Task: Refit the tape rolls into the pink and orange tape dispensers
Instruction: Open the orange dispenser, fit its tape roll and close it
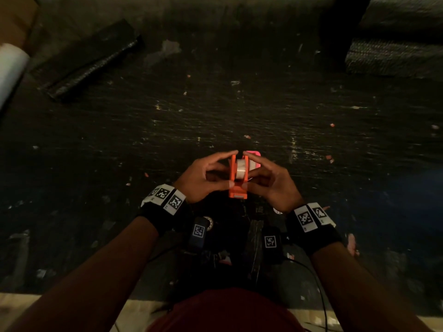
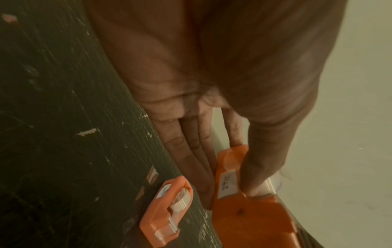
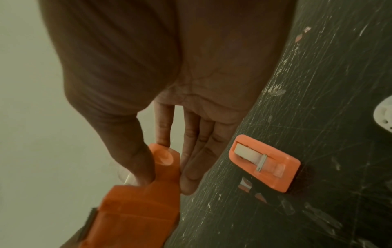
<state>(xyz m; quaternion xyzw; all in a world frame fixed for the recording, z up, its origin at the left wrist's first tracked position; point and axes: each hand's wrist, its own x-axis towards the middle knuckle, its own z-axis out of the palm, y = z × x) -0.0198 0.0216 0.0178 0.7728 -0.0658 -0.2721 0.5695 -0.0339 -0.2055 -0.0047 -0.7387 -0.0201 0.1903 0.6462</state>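
Observation:
Both hands hold the orange tape dispenser (image 1: pixel 237 185) upright just above the dark scratched table (image 1: pixel 215 111), with a clear tape roll (image 1: pixel 241 169) sitting between its side walls. My left hand (image 1: pixel 211 176) pinches its left wall with thumb and fingers. My right hand (image 1: pixel 266 178) pinches the right wall the same way. The left wrist view shows a handwritten label (image 2: pixel 228 184) on the held dispenser (image 2: pixel 250 218). The pink dispenser (image 1: pixel 254 155) lies on the table just behind the hands. It holds a tape roll and looks orange in the right wrist view (image 3: pixel 265 162).
A long black wrapped package (image 1: pixel 88 61) lies at the back left beside a white roll (image 1: pixel 9 70). Dark wrapped bundles (image 1: pixel 395 37) fill the back right. Small white round pieces (image 1: pixel 278 211) sit near my wrists. Scraps litter the table; its front edge (image 1: pixel 72 298) is near my body.

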